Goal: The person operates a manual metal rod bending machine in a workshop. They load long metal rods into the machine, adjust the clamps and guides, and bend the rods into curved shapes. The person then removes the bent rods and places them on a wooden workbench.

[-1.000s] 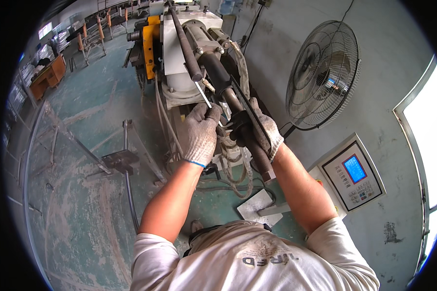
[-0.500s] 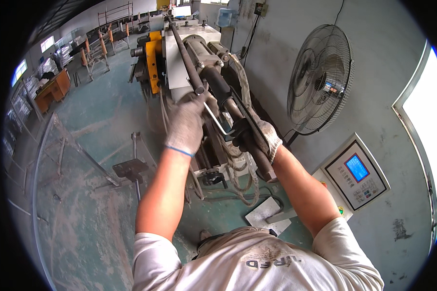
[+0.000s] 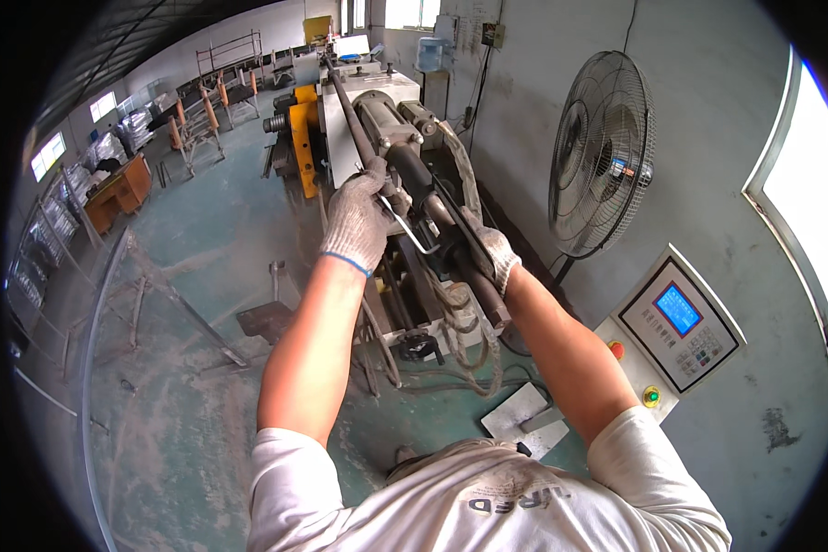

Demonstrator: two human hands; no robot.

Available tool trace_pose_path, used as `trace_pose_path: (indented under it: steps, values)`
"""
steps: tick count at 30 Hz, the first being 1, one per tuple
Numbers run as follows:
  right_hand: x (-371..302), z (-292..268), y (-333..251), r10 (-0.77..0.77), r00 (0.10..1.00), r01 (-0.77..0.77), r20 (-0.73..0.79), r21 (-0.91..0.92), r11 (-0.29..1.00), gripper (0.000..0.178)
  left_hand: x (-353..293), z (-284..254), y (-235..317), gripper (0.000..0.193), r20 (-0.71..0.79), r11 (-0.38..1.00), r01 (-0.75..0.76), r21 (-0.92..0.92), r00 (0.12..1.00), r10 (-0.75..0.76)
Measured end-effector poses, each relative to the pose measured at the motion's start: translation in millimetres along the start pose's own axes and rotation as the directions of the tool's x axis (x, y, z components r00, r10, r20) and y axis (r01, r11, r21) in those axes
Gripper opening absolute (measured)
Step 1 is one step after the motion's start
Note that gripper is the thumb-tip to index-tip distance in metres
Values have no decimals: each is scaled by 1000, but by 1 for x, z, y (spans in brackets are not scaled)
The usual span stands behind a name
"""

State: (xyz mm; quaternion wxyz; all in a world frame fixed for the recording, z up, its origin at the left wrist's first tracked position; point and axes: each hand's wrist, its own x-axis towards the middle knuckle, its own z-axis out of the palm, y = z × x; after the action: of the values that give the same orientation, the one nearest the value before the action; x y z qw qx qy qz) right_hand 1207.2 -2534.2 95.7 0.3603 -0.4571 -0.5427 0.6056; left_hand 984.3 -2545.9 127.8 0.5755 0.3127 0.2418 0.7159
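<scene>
Here, the left hand (image 3: 357, 221) closes round the near end of the long bar (image 3: 349, 115); the right hand (image 3: 493, 248) curls at the thick shaft (image 3: 484, 294) (grip partly hidden); floor (image 3: 216, 212) spreads leftward.

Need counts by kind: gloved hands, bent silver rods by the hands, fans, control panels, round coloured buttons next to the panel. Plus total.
Gloved hands: 2 (left hand, right hand)
Bent silver rod: 1
Fan: 1
Control panel: 1
Round buttons: 2 (red button, green button)
Total: 7
</scene>
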Motion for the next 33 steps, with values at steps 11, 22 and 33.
trace_pose_path:
  steps: [11,22,33]
  values:
    - [69,-28,56,-306,951,302,46,-351,886,58,4,7,-25,24,-218,958,-143,249,956,199]
    - [77,-43,59,-161,977,149,-141,-88,985,57,14,21,-43,17,-317,926,-101,365,921,226]
    - [52,-30,40,-139,989,142,-56,66,988,52,-41,22,-62,31,-251,823,-418,383,811,529]
